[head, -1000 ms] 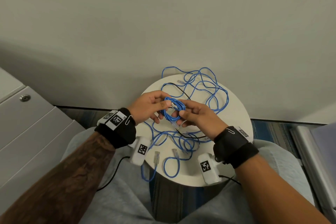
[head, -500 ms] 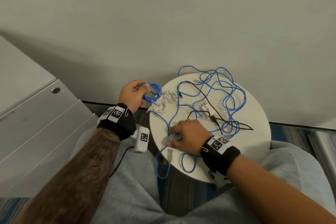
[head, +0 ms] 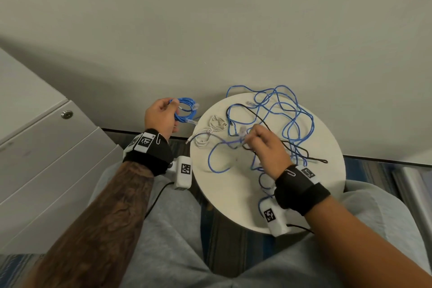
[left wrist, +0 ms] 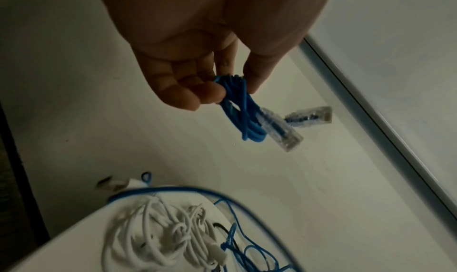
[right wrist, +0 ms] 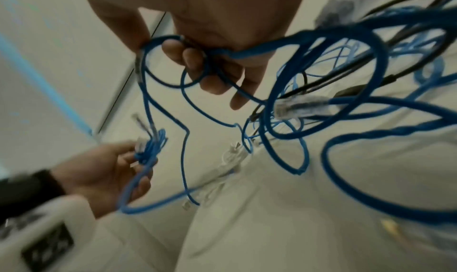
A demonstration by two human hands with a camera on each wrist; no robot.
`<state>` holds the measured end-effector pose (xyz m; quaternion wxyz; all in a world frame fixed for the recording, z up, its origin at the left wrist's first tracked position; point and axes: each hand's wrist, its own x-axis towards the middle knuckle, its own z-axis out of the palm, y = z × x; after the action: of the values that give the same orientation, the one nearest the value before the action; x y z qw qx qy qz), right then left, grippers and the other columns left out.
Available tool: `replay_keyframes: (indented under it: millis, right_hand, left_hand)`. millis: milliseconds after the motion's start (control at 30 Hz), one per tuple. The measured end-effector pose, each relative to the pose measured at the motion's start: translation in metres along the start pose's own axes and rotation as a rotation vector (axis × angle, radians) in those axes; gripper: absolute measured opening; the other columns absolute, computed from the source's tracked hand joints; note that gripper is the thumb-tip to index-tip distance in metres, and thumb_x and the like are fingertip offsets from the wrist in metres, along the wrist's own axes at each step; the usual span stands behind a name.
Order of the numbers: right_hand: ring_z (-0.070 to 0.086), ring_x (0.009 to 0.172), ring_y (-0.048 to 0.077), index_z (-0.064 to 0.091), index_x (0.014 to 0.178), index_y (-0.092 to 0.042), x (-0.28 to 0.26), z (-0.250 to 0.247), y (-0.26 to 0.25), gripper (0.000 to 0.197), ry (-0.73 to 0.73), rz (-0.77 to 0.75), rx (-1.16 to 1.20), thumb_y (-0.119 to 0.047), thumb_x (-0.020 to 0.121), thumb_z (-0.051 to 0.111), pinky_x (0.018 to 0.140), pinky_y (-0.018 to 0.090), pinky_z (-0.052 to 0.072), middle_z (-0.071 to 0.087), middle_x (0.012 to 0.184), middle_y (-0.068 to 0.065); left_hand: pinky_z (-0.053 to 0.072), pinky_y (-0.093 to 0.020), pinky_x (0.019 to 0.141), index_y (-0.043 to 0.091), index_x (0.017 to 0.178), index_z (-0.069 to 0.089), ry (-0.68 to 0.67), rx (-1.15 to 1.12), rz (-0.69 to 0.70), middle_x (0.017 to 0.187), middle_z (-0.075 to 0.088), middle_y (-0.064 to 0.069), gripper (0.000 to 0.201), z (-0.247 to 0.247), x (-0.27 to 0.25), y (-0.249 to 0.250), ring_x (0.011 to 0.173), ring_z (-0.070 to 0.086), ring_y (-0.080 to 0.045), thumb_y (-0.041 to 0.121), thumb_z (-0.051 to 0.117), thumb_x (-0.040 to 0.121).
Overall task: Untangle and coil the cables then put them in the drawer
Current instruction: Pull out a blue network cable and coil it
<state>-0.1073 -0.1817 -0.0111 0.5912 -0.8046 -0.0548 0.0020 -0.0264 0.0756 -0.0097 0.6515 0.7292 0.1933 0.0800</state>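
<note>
Here the round surface carries the blue tangle; the right hand pinches a strand from it. The left hand, off the surface's edge, grips the coiled blue cable. That coil likely goes next to the closed drawer.

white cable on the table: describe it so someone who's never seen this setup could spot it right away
Start at the round white table between the person's knees. On its left edge, nearest the left hand, lies the white cable, bunched in a small loose bundle with one plug poking past the rim. It is the only white one; the blue cables and black cable sprawl tangled across the rest.
</note>
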Motion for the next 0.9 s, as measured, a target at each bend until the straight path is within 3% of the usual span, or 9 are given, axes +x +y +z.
replay_keyframes:
  millis: [167, 367, 500, 600, 767, 833, 900]
  right_hand:
    - [0.035, 0.056, 0.014, 0.041, 0.062, -0.023, 0.011, -0.022, -0.011, 0.038, 0.253, 0.08, 0.452, -0.034, 0.095, 0.058, 0.074, 0.047, 0.055, 0.035, 0.057, -0.008]
    - [0.013, 0.061, 0.023, 0.045, 0.065, -0.024, 0.022, -0.052, -0.014, 0.031, 0.491, 0.201, 0.798, -0.04, 0.087, 0.061, 0.063, 0.036, 0.055, 0.02, 0.058, -0.002]
    - [0.022, 0.054, 0.019, 0.041, 0.063, -0.024, 0.024, -0.057, -0.012, 0.04, 0.536, 0.206, 0.8, -0.044, 0.092, 0.059, 0.063, 0.036, 0.053, 0.022, 0.056, -0.002]
    - [0.023, 0.054, 0.019, 0.04, 0.064, -0.025, 0.025, -0.055, -0.012, 0.04, 0.504, 0.208, 0.725, -0.049, 0.089, 0.059, 0.062, 0.034, 0.053, 0.024, 0.056, -0.004]
    - [0.024, 0.056, 0.018, 0.041, 0.067, -0.025, 0.022, -0.049, -0.015, 0.039, 0.451, 0.187, 0.63, -0.054, 0.084, 0.061, 0.063, 0.034, 0.052, 0.024, 0.06, -0.003]
    - [0.023, 0.057, 0.019, 0.037, 0.068, -0.025, 0.021, -0.049, -0.016, 0.043, 0.436, 0.188, 0.604, -0.058, 0.08, 0.062, 0.063, 0.033, 0.051, 0.023, 0.062, -0.002]
    - [0.024, 0.056, 0.018, 0.037, 0.068, -0.025, 0.02, -0.049, -0.016, 0.041, 0.426, 0.183, 0.591, -0.056, 0.081, 0.061, 0.063, 0.033, 0.05, 0.024, 0.061, -0.002]
  left_hand:
    - [0.043, -0.024, 0.045, 0.017, 0.106, 0.066, 0.02, 0.006, -0.004, 0.077, 0.064, 0.001, 0.018, -0.001, -0.001, -0.003, 0.05, 0.048, -0.013, 0.029, 0.058, 0.095]
    - [0.04, -0.023, 0.043, 0.013, 0.103, 0.067, 0.009, 0.019, -0.007, 0.073, 0.062, -0.001, 0.017, 0.004, -0.005, -0.004, 0.046, 0.047, -0.013, 0.026, 0.058, 0.095]
    - [0.039, -0.022, 0.04, 0.017, 0.086, 0.067, -0.192, 0.206, 0.016, 0.069, 0.064, -0.005, 0.012, 0.011, -0.016, -0.007, 0.047, 0.05, -0.016, 0.019, 0.057, 0.093]
    - [0.042, -0.022, 0.039, 0.017, 0.089, 0.064, -0.39, 0.47, -0.045, 0.074, 0.071, -0.005, 0.006, 0.024, -0.03, -0.018, 0.047, 0.058, -0.016, 0.02, 0.06, 0.09]
    - [0.055, -0.036, 0.057, 0.017, 0.104, 0.056, -0.529, 0.635, -0.146, 0.09, 0.067, -0.006, 0.025, 0.04, -0.05, -0.036, 0.066, 0.072, -0.024, 0.035, 0.067, 0.089]
    - [0.056, -0.039, 0.073, 0.021, 0.11, 0.059, -0.523, 0.782, -0.066, 0.102, 0.066, -0.006, 0.036, 0.04, -0.045, -0.036, 0.081, 0.072, -0.026, 0.045, 0.068, 0.085]
    - [0.051, -0.037, 0.088, 0.023, 0.116, 0.059, -0.416, 0.885, 0.055, 0.115, 0.059, -0.004, 0.048, 0.04, -0.035, -0.031, 0.096, 0.065, -0.025, 0.053, 0.069, 0.081]
